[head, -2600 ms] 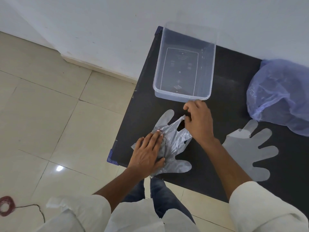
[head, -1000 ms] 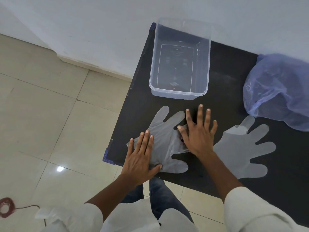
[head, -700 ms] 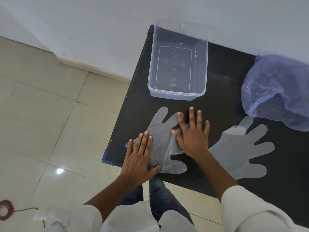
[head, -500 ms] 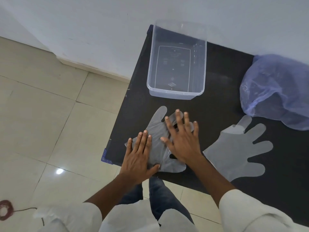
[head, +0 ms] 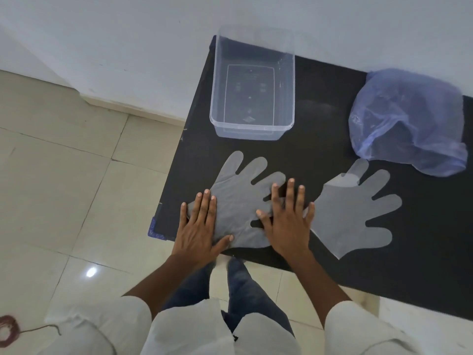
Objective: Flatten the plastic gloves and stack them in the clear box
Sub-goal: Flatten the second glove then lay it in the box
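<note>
A thin translucent plastic glove (head: pixel 239 201) lies spread flat on the black table (head: pixel 320 155), fingers pointing away from me. My left hand (head: pixel 198 226) presses flat on its cuff end, fingers together. My right hand (head: pixel 288 219) lies flat with fingers spread over the glove's right side, covering its lower fingers. A second flat glove (head: pixel 353 213) lies just right of my right hand. The clear box (head: pixel 252 85) stands empty beyond the gloves, near the wall.
A bluish plastic bag (head: pixel 409 121) sits bunched at the table's far right. The table's left edge and near corner (head: pixel 156 229) are close to my left hand. Tiled floor (head: pixel 64 188) lies to the left, and a red cord (head: pixel 7 329) lies at bottom left.
The glove was crumpled and now lies flat. My right hand slid rightward across it, uncovering the upper fingers. My left hand has stayed on the cuff end.
</note>
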